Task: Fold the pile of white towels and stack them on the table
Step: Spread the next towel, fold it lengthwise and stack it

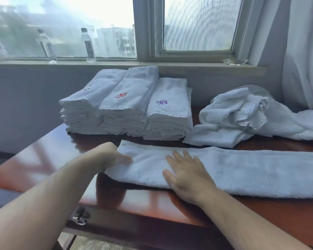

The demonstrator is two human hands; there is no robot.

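A white towel [251,170], folded into a long strip, lies across the front of the reddish-brown table [49,159]. My left hand [114,156] grips the strip's left end, fingers curled under the edge. My right hand [186,174] lies flat on the strip just right of it, fingers spread. Behind, three stacks of folded white towels [130,107] stand side by side; two show a red and a purple embroidered flower. A loose pile of unfolded white towels [246,116] lies at the back right.
Two clear water bottles [88,45] stand on the window sill, with a glass ashtray [235,61] further right. A white curtain [304,51] hangs at the right edge. A drawer handle [79,216] shows under the table's front edge.
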